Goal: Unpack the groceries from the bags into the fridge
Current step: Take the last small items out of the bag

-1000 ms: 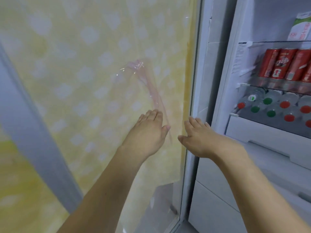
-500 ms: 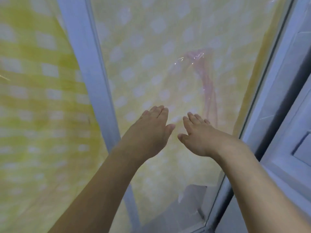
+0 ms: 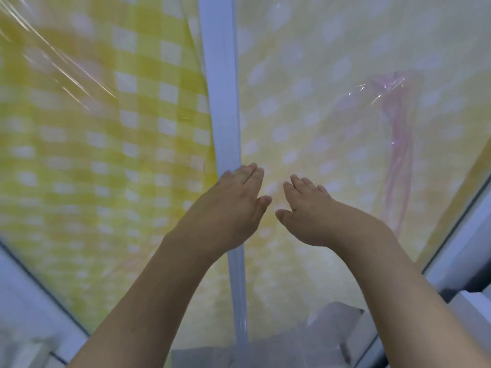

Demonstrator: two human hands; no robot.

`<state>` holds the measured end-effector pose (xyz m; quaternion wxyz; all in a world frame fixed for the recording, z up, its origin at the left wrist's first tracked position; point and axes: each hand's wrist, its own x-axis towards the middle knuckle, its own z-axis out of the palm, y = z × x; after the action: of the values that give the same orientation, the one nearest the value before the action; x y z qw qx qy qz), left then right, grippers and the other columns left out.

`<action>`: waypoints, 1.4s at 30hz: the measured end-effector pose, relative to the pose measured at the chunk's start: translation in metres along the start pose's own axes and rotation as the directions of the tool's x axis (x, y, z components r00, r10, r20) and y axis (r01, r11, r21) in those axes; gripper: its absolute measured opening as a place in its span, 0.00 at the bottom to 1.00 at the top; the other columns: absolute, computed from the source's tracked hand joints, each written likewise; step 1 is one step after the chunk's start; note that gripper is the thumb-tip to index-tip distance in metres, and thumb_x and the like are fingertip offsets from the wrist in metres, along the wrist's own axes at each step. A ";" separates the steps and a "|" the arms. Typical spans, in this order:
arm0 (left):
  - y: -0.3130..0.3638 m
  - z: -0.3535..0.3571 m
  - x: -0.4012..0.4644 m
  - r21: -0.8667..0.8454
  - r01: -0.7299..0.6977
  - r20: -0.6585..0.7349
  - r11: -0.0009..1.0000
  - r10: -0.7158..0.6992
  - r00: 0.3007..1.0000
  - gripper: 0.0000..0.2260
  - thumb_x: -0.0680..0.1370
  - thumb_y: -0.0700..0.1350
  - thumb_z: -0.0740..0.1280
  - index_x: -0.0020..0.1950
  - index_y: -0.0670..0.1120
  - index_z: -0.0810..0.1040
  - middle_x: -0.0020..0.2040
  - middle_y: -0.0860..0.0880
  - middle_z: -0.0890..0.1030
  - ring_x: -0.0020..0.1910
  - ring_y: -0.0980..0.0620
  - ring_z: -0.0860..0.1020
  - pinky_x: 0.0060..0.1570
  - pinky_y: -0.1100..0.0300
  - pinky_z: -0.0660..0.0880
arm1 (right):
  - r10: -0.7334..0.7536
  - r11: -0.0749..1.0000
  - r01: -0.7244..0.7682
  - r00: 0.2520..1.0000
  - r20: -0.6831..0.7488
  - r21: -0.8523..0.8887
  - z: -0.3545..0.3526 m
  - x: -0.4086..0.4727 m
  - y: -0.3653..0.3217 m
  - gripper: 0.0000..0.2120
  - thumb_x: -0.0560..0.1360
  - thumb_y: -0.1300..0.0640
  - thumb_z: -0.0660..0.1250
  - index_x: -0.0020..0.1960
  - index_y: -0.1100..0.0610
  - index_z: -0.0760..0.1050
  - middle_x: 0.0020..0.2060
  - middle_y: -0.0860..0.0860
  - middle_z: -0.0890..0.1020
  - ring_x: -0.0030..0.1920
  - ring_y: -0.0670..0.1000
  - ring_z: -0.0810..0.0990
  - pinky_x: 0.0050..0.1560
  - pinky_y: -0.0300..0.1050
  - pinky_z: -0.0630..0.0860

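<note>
Yellow checked cloth (image 3: 101, 134) behind upright pale door edge (image 3: 223, 102); left hand (image 3: 231, 205), right hand (image 3: 313, 216), grip released, flat.

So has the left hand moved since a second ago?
Cannot tell for sure: the camera swung too, but the left hand now overlaps the door frame, formerly well left of it.

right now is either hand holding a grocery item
No, the left hand and the right hand both reach forward with straight fingers and nothing in them, in front of the yellow checked glass door.
</note>
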<state>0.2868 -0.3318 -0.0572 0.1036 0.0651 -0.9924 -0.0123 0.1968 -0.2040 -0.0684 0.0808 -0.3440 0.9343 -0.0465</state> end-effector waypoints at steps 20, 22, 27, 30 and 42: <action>-0.091 -0.018 -0.062 0.006 0.226 -0.070 0.974 -0.225 0.972 0.26 0.85 0.54 0.49 0.80 0.45 0.49 0.81 0.48 0.48 0.79 0.51 0.48 0.75 0.58 0.44 | -0.032 0.997 0.028 0.998 -0.047 -0.077 -0.007 0.004 -0.099 0.31 0.83 0.47 0.49 0.79 0.58 0.43 0.79 0.58 0.42 0.79 0.56 0.41 0.77 0.53 0.42; -0.103 -0.020 -0.072 0.014 0.248 -0.063 0.969 -0.247 0.967 0.27 0.85 0.54 0.48 0.80 0.45 0.49 0.81 0.48 0.48 0.79 0.52 0.47 0.74 0.59 0.43 | -0.002 0.994 -0.006 0.997 -0.075 -0.109 -0.012 0.003 -0.110 0.30 0.82 0.48 0.50 0.79 0.60 0.46 0.79 0.58 0.46 0.78 0.57 0.45 0.77 0.54 0.44; -0.134 -0.023 -0.095 0.038 0.305 -0.071 0.952 -0.302 0.951 0.27 0.84 0.54 0.49 0.80 0.43 0.49 0.81 0.47 0.50 0.79 0.51 0.48 0.75 0.58 0.45 | -0.121 0.986 0.113 0.991 -0.062 -0.124 -0.015 0.000 -0.154 0.29 0.83 0.50 0.48 0.80 0.60 0.43 0.79 0.55 0.41 0.79 0.54 0.40 0.77 0.52 0.41; -0.149 -0.027 -0.110 0.038 0.347 -0.078 0.937 -0.344 0.936 0.27 0.84 0.54 0.49 0.80 0.43 0.50 0.81 0.47 0.51 0.79 0.50 0.49 0.74 0.58 0.45 | -0.210 0.970 0.206 0.977 -0.020 -0.126 -0.007 0.006 -0.178 0.30 0.84 0.47 0.47 0.80 0.59 0.41 0.78 0.54 0.38 0.78 0.53 0.38 0.77 0.52 0.40; -0.207 -0.042 -0.189 0.035 0.563 -0.106 0.826 -0.557 0.824 0.27 0.84 0.54 0.50 0.80 0.44 0.49 0.81 0.47 0.50 0.79 0.51 0.48 0.75 0.57 0.44 | -0.445 0.887 0.444 0.895 0.016 -0.128 0.012 0.015 -0.278 0.31 0.84 0.46 0.47 0.80 0.58 0.40 0.78 0.53 0.38 0.78 0.52 0.38 0.77 0.50 0.39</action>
<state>0.5048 -0.5122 -0.0620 0.1383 0.3574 -0.9236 -0.0068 0.3649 -0.4252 -0.0427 0.0393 -0.5528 0.8324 -0.0059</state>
